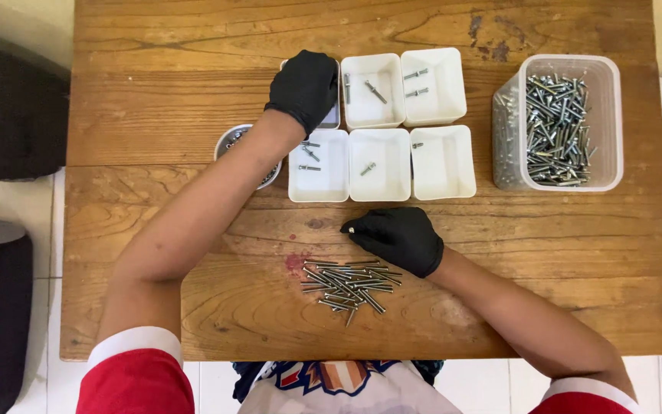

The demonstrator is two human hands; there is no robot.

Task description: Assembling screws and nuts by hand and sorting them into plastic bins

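Both my hands wear black gloves. My left hand [304, 87] reaches over the back left white tray [334, 119] of a block of small white trays and covers most of it. My right hand [400, 236] rests on the wooden table [155, 115] just above a pile of silver screws [349, 284], pinching a small screw [351, 229] at its fingertips. The other trays [379, 165] hold one to three screws each; the front right tray [442, 162] holds one small one at its back edge.
A clear plastic tub [559, 123] full of long silver screws stands at the right. A small round tin [233, 144] with metal parts sits behind my left forearm. Dark seats lie beyond the table's left edge.
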